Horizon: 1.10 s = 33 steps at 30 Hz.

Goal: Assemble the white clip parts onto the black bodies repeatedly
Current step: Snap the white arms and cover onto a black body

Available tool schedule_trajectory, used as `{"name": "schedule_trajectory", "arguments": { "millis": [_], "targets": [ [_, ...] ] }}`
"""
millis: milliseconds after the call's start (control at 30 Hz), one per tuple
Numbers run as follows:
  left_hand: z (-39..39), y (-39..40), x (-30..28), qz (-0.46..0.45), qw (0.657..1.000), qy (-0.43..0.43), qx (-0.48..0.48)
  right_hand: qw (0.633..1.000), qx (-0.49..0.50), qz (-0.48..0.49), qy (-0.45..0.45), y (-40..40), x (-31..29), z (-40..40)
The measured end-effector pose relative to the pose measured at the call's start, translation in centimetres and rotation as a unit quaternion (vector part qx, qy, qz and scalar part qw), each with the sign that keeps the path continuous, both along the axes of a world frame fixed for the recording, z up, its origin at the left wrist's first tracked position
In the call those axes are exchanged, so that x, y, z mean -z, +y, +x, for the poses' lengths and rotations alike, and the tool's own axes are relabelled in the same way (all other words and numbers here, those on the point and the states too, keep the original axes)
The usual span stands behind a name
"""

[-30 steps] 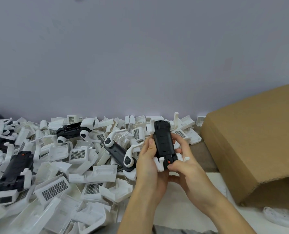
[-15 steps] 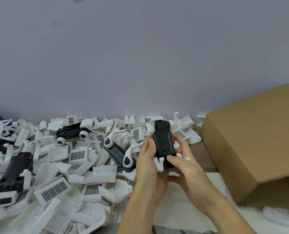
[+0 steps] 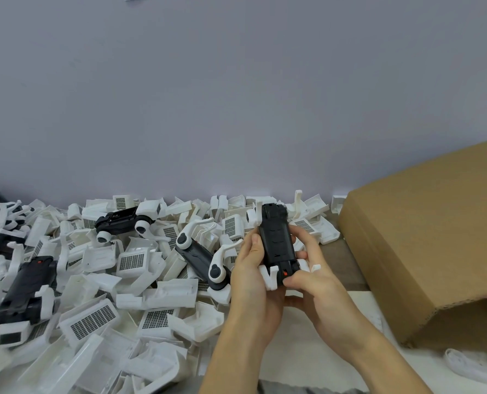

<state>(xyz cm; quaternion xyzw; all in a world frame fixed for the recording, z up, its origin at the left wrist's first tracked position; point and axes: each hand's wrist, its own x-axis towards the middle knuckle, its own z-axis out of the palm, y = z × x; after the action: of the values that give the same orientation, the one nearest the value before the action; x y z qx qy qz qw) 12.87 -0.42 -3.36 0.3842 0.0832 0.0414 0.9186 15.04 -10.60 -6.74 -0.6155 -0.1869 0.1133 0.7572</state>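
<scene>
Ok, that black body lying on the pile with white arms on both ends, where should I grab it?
Grip the black body across its bare middle, coming from above. It lies flat and diagonal on the pile, its long sides exposed; the white arms at both ends stick out and could catch on loose parts.

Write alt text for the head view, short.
Two bare hands, left hand and right hand, grip an upright black plastic body with white plastic clip parts at its lower end. A heap of loose white plastic parts and some black bodies fills the table's left; a brown cardboard box sits right, before a grey wall.
</scene>
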Motion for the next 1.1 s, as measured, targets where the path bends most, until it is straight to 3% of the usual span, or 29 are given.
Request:
{"name": "schedule_trajectory", "arguments": {
  "millis": [400, 633, 700, 767, 867, 1100],
  "targets": [
    [-0.1, -0.1, 0.1, 0.026, 0.999, -0.008, 0.021, 1.0, 0.018, -0.017, 0.013, -0.2, -0.6, -0.3],
    [0.2, 0.4, 0.4, -0.066, 0.998, -0.002, 0.004, 0.998, -0.055, 0.001, 0.031, -1.6, -1.3, -0.7],
    [0.4, 0.7, 0.6, -0.103, 0.994, -0.019, -0.03, 0.998, -0.031, 0.01, 0.049, -2.2, -1.6, -0.6],
    [0.6, 1.0, 0.7, -0.128, 0.99, -0.032, -0.056, 0.996, 0.07, 0.015, 0.057, -2.4, -1.6, -0.2],
    [0.7, 1.4, 0.8, -0.133, 0.989, -0.045, -0.047, 0.969, 0.221, -0.114, 0.014, -2.4, -1.1, 0.3],
    [1.0, 1.0, 0.9, 0.017, 1.0, -0.023, -0.002, 0.937, 0.222, -0.256, -0.09, -1.8, 0.1, 0.2]
  ]
}}
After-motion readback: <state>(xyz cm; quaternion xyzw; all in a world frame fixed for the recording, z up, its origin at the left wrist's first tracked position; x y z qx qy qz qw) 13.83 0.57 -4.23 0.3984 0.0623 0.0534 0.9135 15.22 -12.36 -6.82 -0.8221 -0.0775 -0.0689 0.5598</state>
